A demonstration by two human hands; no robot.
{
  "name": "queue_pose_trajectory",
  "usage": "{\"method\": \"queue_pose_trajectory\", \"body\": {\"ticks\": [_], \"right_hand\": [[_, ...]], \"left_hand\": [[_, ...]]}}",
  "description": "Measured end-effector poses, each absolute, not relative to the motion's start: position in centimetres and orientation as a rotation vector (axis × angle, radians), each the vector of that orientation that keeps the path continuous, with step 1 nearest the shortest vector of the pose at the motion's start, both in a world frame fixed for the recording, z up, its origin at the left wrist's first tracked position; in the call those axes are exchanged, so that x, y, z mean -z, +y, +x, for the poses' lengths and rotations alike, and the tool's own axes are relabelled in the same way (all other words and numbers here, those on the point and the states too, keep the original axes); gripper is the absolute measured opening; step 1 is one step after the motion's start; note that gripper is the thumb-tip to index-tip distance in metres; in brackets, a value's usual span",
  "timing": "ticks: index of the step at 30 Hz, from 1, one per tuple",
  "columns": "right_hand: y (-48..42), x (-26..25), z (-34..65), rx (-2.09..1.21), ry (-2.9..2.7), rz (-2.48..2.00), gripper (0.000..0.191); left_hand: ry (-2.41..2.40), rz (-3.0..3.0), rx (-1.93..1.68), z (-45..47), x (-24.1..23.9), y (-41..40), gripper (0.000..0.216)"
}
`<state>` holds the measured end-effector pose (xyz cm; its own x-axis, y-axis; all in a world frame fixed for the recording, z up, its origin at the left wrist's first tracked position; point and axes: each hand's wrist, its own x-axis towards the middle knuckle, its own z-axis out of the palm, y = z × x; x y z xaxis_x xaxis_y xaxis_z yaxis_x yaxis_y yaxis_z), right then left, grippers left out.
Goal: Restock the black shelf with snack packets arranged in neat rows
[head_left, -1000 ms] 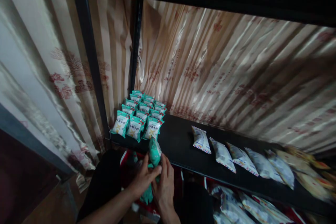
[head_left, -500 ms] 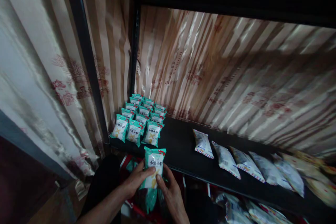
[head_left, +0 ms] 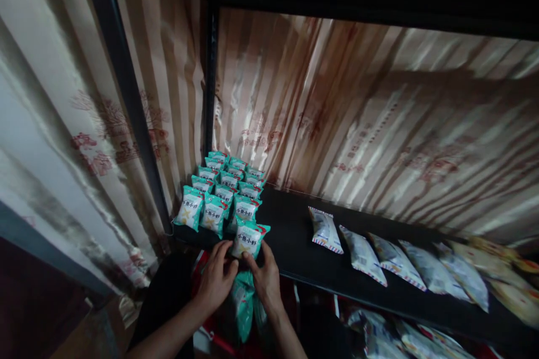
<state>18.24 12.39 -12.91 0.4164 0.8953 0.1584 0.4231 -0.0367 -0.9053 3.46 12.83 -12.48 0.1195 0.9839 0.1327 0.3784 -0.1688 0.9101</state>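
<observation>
A green-and-white snack bag [head_left: 248,240] is held upright at the shelf's front edge, before the right-hand column of matching bags. My right hand [head_left: 264,283] grips its lower right, thumb on the front and fingers around the side. At the lower left edge, the curled fingers of my left hand [head_left: 217,275] close against the same bag. Several matching snack bags [head_left: 214,216] stand in three columns in the shelf's left corner. Below my hands, more green bags [head_left: 243,303] lie inside a red-edged container [head_left: 197,269].
Silver-white packets [head_left: 362,255] lie in a slanting row on the black shelf [head_left: 286,230]; yellowish packets are blurred at far right. More packets [head_left: 374,331] sit below the shelf edge. A dark post [head_left: 126,61] and patterned curtain [head_left: 269,95] bound the left and back.
Both hands have moved up and forward with the snack bag, bringing it closer to the standing bags. My left hand has shifted lower on the bag, its thumb off the front.
</observation>
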Motion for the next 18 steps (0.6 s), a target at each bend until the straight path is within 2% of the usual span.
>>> {"method": "queue_pose_trajectory", "body": {"ticks": [12,18], "right_hand": [[16.2,13.9,18.3,-0.395,-1.307,-1.678,0.051],[16.8,14.1,18.4,-0.408,-1.34,-1.682,0.055]], "left_hand": [[1.303,1.799,-0.981,3.1,15.0,14.9,0.048],[1.277,1.775,-1.034,3.8,14.9,15.3,0.048]]}}
